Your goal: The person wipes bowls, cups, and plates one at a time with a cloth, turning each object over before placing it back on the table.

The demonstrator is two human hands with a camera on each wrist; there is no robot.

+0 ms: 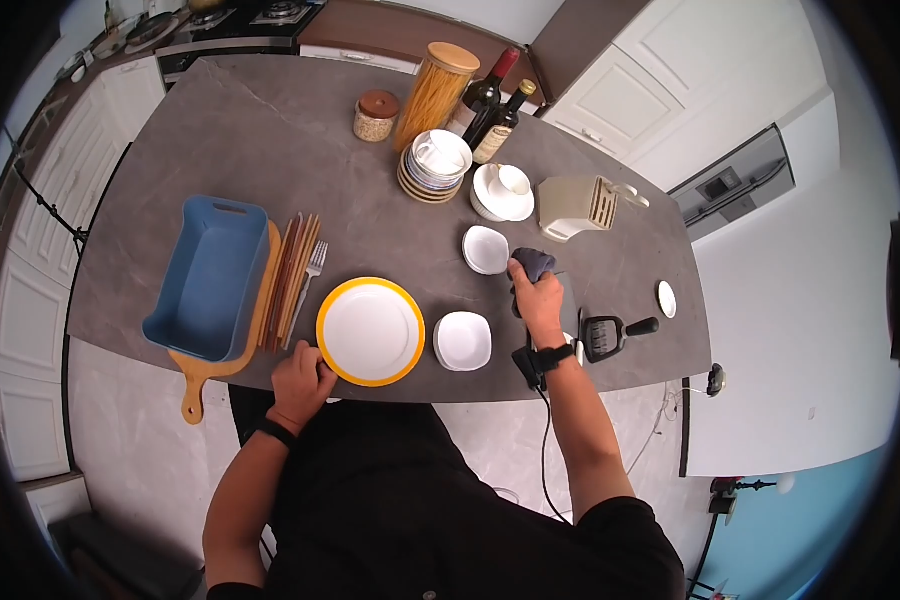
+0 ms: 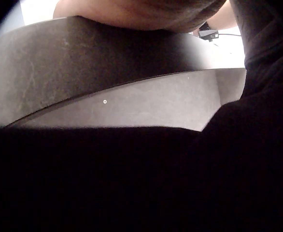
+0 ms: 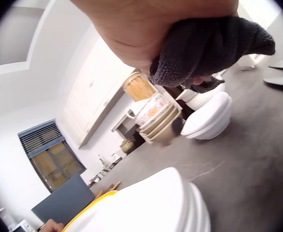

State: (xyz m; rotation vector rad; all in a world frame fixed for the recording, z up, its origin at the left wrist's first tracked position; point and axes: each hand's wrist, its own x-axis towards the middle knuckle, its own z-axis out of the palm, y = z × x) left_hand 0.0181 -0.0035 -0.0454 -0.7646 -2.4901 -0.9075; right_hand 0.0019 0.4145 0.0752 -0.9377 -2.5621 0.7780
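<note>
In the head view my right hand (image 1: 541, 303) grips a dark grey cloth (image 1: 536, 264), bunched up over the right part of the table. The right wrist view shows the fuzzy cloth (image 3: 206, 50) hanging out of the fingers. Just left of it sit small white square bowls (image 1: 486, 250), with more white bowls (image 1: 463, 341) nearer the front edge. My left hand (image 1: 303, 385) rests at the table's front edge, fingers loosely curled, right beside a white plate with a yellow rim (image 1: 371, 331). The left wrist view mostly shows dark clothing and the table's edge.
At left, a blue tray (image 1: 208, 285) lies on a wooden board (image 1: 192, 400), beside chopsticks (image 1: 295, 275) and a fork (image 1: 313, 270). Stacked dishes (image 1: 430, 180), wine bottles (image 1: 495, 125) and a pasta jar (image 1: 432, 95) stand behind. A knife block (image 1: 575, 208) and black-handled tool (image 1: 605, 338) are at right.
</note>
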